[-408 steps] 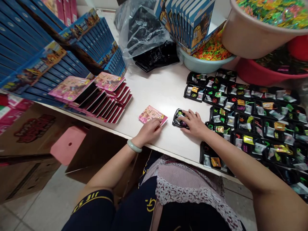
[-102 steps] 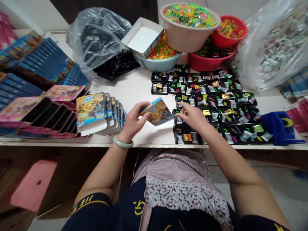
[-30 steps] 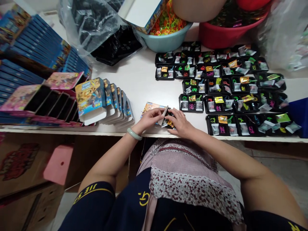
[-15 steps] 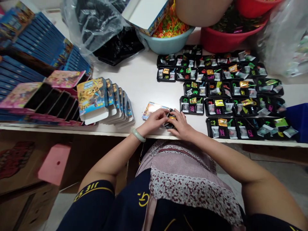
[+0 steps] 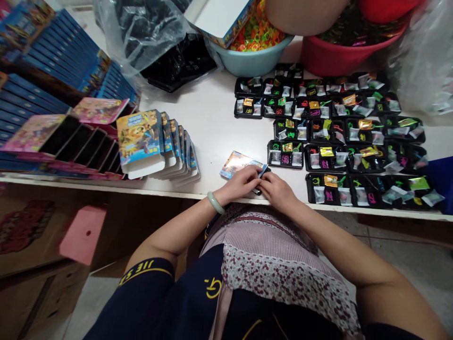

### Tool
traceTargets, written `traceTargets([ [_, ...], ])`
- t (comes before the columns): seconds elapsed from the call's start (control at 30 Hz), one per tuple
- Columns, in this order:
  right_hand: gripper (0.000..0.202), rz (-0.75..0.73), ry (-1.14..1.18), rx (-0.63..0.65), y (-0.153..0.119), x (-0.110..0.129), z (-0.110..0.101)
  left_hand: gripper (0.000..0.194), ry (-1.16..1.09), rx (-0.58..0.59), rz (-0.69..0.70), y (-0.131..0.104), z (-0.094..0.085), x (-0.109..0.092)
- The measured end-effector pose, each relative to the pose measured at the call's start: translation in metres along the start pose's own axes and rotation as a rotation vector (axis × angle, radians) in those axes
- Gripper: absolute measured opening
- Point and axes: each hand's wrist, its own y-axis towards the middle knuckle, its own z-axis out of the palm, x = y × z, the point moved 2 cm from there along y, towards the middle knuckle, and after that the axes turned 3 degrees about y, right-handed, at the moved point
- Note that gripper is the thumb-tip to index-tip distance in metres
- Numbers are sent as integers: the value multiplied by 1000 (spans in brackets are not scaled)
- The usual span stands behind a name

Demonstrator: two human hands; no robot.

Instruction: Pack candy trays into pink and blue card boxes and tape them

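Head view, only one. Printed box (image 5: pixel 238 162) lies flat on the desk (image 5: pixel 208 118), near the front edge, right end under both hands. Thin carton, orange/gold and blue artwork, bright glare washing out part of the top face. Using that box as reference below.

Left hand (image 5: pixel 240 183): at the near right part of the box, fingers bent well in, bangle (image 5: pixel 215 202) (smooth, pale green) on the wrist. Right hand (image 5: pixel 278 191): just right of the box, fingers curled in, touching the left ones. Fingers look nearly closed on both; tips tucked out of sight, so can't tell the actual gap or exactly what each grips. Dark edge (image 5: pixel 257 191) shows under them; can't tell if it's inside the box or beside it.

Also cut off: beige tub (image 5: pixel 304 16) and red basin (image 5: pixel 350 60) behind and right of the box, blue object (image 5: pixel 439 182) far right. Dark contents of the red basin hard to make out.

Left of the box: open-ended yellow-blue cartons (image 5: pixel 139 141), tilted, overlapping; beyond them pink cartons (image 5: pixel 40 134) with dark open ends. Behind: clear crinkled plastic bag (image 5: pixel 141 30), glossy black plastic at its mouth; pale blue round basin (image 5: pixel 255 63) of small orange/green plastic pieces, white-lined carton lid (image 5: pixel 215 19) propped on it. Right: rows of shallow black molded trays (image 5: pixel 327 156), foil and clear sachets plus neon bits in compartments.
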Motion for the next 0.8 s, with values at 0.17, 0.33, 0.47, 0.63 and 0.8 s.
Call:
traceTargets([
  [0.17,16,106,236,-91,6,-2,5,20,-33,-125,-45,3,4,5],
  [0.33,7,457,658,-246,43,-6,25,20,-61,-168,-51,21,-14,14],
  [0.47,17,715,1259,-342,89,-4,50,12,60,-240,-102,44,-38,33],
  [0.63,12,698,1402,-315,142,5,65,11,207,-388,-124,37,-55,22],
  [0.8,18,661,1507,-228,183,12,68,39,466,-609,264,-52,-96,-52],
])
